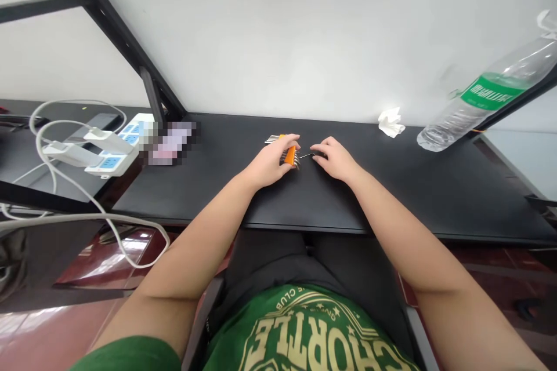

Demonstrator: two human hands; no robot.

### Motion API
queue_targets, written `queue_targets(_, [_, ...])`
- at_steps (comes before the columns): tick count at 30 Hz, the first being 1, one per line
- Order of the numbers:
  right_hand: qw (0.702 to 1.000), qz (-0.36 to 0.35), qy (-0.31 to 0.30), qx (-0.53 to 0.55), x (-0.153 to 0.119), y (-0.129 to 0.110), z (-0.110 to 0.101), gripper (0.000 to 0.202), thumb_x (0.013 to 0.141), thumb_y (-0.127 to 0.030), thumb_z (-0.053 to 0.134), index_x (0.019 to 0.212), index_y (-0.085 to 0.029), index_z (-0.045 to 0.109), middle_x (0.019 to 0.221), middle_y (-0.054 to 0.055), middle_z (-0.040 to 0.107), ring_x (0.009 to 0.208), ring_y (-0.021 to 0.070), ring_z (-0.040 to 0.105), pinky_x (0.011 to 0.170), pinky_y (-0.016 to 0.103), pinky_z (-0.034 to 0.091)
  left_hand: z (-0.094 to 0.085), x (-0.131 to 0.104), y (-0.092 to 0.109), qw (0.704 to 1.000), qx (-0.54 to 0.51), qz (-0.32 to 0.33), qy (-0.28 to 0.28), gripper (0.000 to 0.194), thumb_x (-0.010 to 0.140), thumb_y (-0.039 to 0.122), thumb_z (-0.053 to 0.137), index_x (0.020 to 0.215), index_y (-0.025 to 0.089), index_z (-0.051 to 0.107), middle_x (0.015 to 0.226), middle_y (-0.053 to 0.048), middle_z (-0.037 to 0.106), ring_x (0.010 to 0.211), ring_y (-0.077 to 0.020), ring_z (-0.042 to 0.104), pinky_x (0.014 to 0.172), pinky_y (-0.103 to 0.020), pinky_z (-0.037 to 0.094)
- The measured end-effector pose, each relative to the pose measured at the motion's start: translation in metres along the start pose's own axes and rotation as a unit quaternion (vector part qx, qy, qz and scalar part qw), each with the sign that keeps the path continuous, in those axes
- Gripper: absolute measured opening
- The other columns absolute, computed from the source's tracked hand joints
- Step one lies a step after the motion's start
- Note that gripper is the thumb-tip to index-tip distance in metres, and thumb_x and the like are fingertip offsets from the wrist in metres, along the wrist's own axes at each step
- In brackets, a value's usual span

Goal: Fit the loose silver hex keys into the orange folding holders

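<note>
An orange holder [290, 155] with several thin metal pieces sticking out of both sides is at the middle of the black table [209, 185]. My left hand [275, 161] grips it, fingers over the far end and thumb at the near end. Just to the right, my right hand [334, 159] pinches a thin metal rod [306, 155] between thumb and fingers. The rod's left end points at the holder's right side; whether the two touch is too small to tell.
A clear plastic bottle [491, 93] with a green label and a crumpled white tissue [391, 122] are at the right. A white power strip [124, 145] with cables and a pixelated item [173, 144] are at the left. A pale wall [282, 40] rises behind.
</note>
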State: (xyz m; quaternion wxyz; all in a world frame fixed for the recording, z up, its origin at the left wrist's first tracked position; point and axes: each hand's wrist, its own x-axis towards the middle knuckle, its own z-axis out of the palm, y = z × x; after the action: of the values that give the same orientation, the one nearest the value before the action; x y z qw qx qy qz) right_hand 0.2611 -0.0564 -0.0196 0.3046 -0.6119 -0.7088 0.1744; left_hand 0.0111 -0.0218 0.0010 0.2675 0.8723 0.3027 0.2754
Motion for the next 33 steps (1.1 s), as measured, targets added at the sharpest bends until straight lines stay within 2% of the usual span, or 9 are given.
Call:
queue_targets(3, [0.991,-0.019,-0.033,-0.131,-0.001,-0.005,0.001,0.022,0.097,-0.024,0.061,0.111,-0.025,0.078,0.121,0.011,0.063,0.110,0.0275,0.060,0.093,0.039,0.050,-0.003,0.000,-0.002,1.000,0.006,-0.011,-0.003,0.076,0.084,0.016,0.067,0.155,0.026,0.041,0.138,-0.006,0.069,0.126,-0.0223,0.066,0.096,-0.032,0.059])
queue_targets(6, [0.982,0.022,-0.075,-0.174,-0.005,-0.022,-0.003,0.018,0.095,-0.018,0.059,0.098,-0.022,0.076,0.112,0.010,0.066,0.097,0.0229,0.062,0.079,0.032,0.048,-0.002,0.001,0.001,0.999,0.003,-0.025,-0.019,0.078,0.083,0.017,0.070,0.155,0.026,0.041,0.137,-0.006,0.070,0.127,-0.0234,0.066,0.097,-0.033,0.059])
queue_targets(11, [0.967,0.110,-0.143,-0.182,-0.010,-0.042,-0.013,0.005,0.082,-0.020,0.070,0.086,-0.020,0.070,0.102,0.008,0.071,0.081,0.0192,0.062,0.064,0.029,0.041,0.002,0.001,0.004,0.999,0.000,-0.039,-0.030,0.078,0.083,0.019,0.071,0.155,0.025,0.043,0.136,-0.006,0.071,0.127,-0.0249,0.067,0.107,-0.038,0.056])
queue_targets(16, [0.966,0.122,-0.155,-0.167,-0.013,-0.043,-0.016,0.005,0.078,-0.020,0.071,0.079,-0.021,0.066,0.094,0.007,0.072,0.076,0.0187,0.062,0.062,0.029,0.039,0.002,0.001,0.002,0.998,0.008,-0.046,-0.035,0.078,0.082,0.020,0.072,0.155,0.024,0.044,0.136,-0.007,0.071,0.129,-0.0260,0.066,0.112,-0.040,0.052])
queue_targets(19, [0.978,0.055,-0.137,-0.150,-0.014,-0.038,-0.014,0.007,0.078,-0.016,0.067,0.076,-0.021,0.063,0.091,0.005,0.070,0.075,0.0179,0.059,0.064,0.029,0.039,0.003,0.002,0.001,0.999,0.011,-0.037,-0.036,0.077,0.082,0.022,0.071,0.155,0.024,0.043,0.135,-0.008,0.072,0.128,-0.0257,0.066,0.111,-0.040,0.052])
queue_targets(22, [0.991,-0.047,-0.072,-0.099,-0.015,-0.032,-0.011,0.009,0.081,-0.012,0.061,0.081,-0.021,0.062,0.086,0.003,0.066,0.074,0.0171,0.057,0.068,0.028,0.040,0.004,0.002,-0.001,0.999,0.012,-0.020,-0.036,0.078,0.083,0.025,0.071,0.155,0.024,0.042,0.133,-0.007,0.072,0.126,-0.0253,0.067,0.111,-0.040,0.052])
queue_targets(24, [0.993,-0.086,-0.036,-0.071,-0.015,-0.029,-0.010,0.013,0.082,-0.010,0.058,0.085,-0.021,0.063,0.082,0.002,0.064,0.073,0.0171,0.055,0.069,0.028,0.040,0.005,0.002,-0.003,0.999,0.014,-0.014,-0.035,0.079,0.083,0.027,0.073,0.156,0.024,0.041,0.134,-0.007,0.072,0.127,-0.0256,0.067,0.112,-0.041,0.052])
queue_targets(28, [0.987,-0.142,-0.018,-0.070,-0.014,-0.027,-0.008,0.016,0.086,-0.008,0.055,0.089,-0.020,0.066,0.085,0.004,0.064,0.074,0.0179,0.055,0.072,0.029,0.041,0.005,0.002,-0.003,0.999,0.017,-0.020,-0.038,0.080,0.083,0.029,0.075,0.156,0.024,0.042,0.135,-0.007,0.072,0.127,-0.0257,0.067,0.114,-0.042,0.051])
queue_targets(33, [0.980,-0.166,-0.012,-0.106,-0.016,-0.028,-0.007,0.019,0.094,-0.012,0.053,0.095,-0.020,0.070,0.092,0.007,0.064,0.079,0.0195,0.058,0.075,0.030,0.043,0.004,0.002,0.000,0.999,0.015,-0.030,-0.040,0.081,0.080,0.023,0.075,0.155,0.023,0.044,0.137,-0.009,0.072,0.129,-0.0274,0.066,0.113,-0.043,0.052])
